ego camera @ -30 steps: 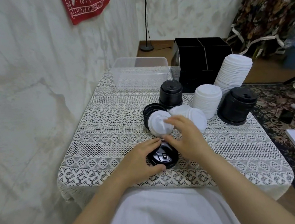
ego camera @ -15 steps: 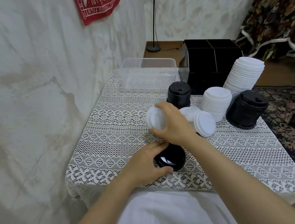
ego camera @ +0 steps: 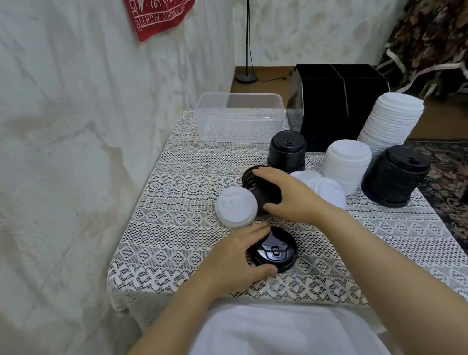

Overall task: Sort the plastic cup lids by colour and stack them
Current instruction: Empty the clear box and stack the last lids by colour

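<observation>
Near the table's front edge, my left hand (ego camera: 233, 262) grips a black lid (ego camera: 278, 252) that lies flat, thumb and fingers round its rim. My right hand (ego camera: 286, 197) curls over a short stack of black lids (ego camera: 258, 193) lying on its side. A single white lid (ego camera: 236, 206) lies just left of that stack. Loose white lids (ego camera: 326, 188) lie behind my right hand. Further back stand two white stacks (ego camera: 346, 166) (ego camera: 389, 121), the taller one leaning. Two black stacks (ego camera: 286, 149) (ego camera: 394, 178) also stand there.
A lace cloth (ego camera: 176, 242) covers the small table, which stands against the wall on the left. At the back are a clear plastic tub (ego camera: 237, 118) and a black divided box (ego camera: 340, 101). A patterned rug (ego camera: 460, 180) with small items lies on the right.
My right hand has set the white lid down on the left and moved onto the black lids lying on their side. My left hand stays on the flat black lid.
</observation>
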`<state>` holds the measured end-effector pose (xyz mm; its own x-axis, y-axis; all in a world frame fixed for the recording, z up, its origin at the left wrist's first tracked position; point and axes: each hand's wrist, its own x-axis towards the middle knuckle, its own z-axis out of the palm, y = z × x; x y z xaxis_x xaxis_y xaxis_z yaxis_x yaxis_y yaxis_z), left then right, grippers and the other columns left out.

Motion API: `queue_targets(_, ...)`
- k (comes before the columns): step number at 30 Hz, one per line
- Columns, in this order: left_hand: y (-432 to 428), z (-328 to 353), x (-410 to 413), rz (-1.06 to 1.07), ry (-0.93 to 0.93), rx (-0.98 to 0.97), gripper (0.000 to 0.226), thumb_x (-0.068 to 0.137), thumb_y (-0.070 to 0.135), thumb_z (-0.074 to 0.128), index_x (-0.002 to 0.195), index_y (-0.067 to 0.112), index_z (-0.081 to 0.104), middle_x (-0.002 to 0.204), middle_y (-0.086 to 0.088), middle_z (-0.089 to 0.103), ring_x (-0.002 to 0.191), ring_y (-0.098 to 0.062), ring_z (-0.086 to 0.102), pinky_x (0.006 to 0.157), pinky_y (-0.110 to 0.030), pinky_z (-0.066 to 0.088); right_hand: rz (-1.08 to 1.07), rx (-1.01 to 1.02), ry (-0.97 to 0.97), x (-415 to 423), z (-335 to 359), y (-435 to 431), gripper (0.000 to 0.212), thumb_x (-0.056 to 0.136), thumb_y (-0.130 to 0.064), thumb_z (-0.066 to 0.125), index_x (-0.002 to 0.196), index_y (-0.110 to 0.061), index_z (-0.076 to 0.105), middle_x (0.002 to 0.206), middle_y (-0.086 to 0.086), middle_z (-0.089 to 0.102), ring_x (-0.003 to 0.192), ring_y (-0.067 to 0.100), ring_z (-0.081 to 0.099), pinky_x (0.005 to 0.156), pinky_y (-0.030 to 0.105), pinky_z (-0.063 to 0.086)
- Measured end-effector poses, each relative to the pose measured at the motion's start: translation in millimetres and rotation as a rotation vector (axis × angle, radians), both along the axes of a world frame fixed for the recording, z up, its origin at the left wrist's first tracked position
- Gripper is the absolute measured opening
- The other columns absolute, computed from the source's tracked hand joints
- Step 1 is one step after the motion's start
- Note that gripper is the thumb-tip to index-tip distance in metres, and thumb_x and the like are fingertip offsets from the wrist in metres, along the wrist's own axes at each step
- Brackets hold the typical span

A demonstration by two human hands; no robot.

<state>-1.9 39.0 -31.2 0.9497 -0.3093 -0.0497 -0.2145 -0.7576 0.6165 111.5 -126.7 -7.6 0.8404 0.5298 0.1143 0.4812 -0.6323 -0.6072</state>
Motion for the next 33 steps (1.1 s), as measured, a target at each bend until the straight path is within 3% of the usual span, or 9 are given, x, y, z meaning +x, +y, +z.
queue_targets(6,-0.1,-1.2,-0.2,0.013,0.003,-0.007,0.078,0.080,0.043,0.074,0.147,0.035,0.034,0.150,0.026,0.028,0.138,0.006,0.023,0.109,-0.012,0.013,-0.006,-0.148,-0.006,6.8,-6.7,-3.1,0.083,0.080,-0.015,0.075,0.151,-0.015,0.032,0.153,0.006,0.035,0.142,0.020,0.030,0.113,0.025,0.023)
queue_targets(10,-0.1,-0.2,-0.9,0.014,0.009,-0.005,0.078,0.080,0.043,0.073,0.147,0.037,0.033,0.151,0.027,0.026,0.138,0.006,0.022,0.107,-0.012,0.013,-0.123,-0.108,-0.097,5.0,-7.0,0.6,0.068,0.085,-0.011,0.070,0.146,-0.013,0.041,0.133,0.009,0.047,0.124,0.024,0.047,0.097,0.022,0.032)
queue_targets(15,-0.3,1.3,-1.2,0.044,0.037,-0.073,0.080,0.078,0.040,0.076,0.147,0.035,0.035,0.157,0.024,0.012,0.138,0.004,0.019,0.108,-0.019,0.016,-0.314,0.095,-0.141,-5.6,-3.2,-6.8,0.035,0.086,-0.008,0.069,0.121,-0.011,0.065,0.106,-0.001,0.053,0.090,0.015,0.053,0.081,0.018,0.036)
queue_targets(18,-0.9,1.4,-2.0,0.048,0.050,-0.092,0.081,0.078,0.039,0.077,0.147,0.036,0.034,0.153,0.029,0.001,0.132,0.011,0.013,0.107,-0.019,0.013,-0.364,0.178,-0.185,-17.8,-0.9,-16.5,0.016,0.086,-0.005,0.067,0.100,-0.012,0.071,0.093,-0.007,0.057,0.087,0.013,0.056,0.076,0.016,0.037)
queue_targets(22,-2.1,2.1,-2.2,0.039,0.055,-0.087,0.080,0.078,0.039,0.077,0.146,0.036,0.034,0.151,0.030,0.001,0.131,0.010,0.013,0.109,-0.022,0.014,-0.377,0.252,-0.134,-45.0,-3.3,-36.3,0.023,0.085,-0.002,0.067,0.090,-0.024,0.064,0.086,-0.011,0.061,0.079,0.015,0.058,0.076,0.031,0.050)
queue_targets(25,-1.7,2.5,-1.6,0.041,0.045,-0.062,0.079,0.079,0.039,0.075,0.147,0.034,0.034,0.155,0.023,0.019,0.137,0.004,0.020,0.115,-0.028,0.018,-0.315,0.294,-0.092,-67.1,-11.8,-55.1,0.034,0.083,0.002,0.070,0.084,-0.028,0.055,0.095,-0.012,0.066,0.085,0.015,0.064,0.077,0.035,0.054)
queue_targets(28,-0.7,0.7,-1.3,0.038,0.018,-0.039,0.079,0.080,0.040,0.074,0.147,0.035,0.033,0.152,0.023,0.028,0.133,0.008,0.023,0.112,-0.020,0.016,-0.243,0.251,-0.071,-83.3,-21.6,-73.5,0.047,0.079,0.007,0.070,0.079,-0.034,0.046,0.111,-0.020,0.065,0.100,0.009,0.064,0.083,0.027,0.049)
queue_targets(33,-0.9,-0.4,-1.3,0.046,0.006,-0.037,0.079,0.080,0.039,0.075,0.147,0.035,0.034,0.152,0.022,0.029,0.136,0.005,0.024,0.109,-0.016,0.014,-0.129,0.104,-0.075,-96.9,-34.5,-96.3,0.037,0.075,-0.005,0.068,0.079,-0.037,0.049,0.130,-0.027,0.050,0.122,-0.008,0.047,0.100,0.027,0.038)
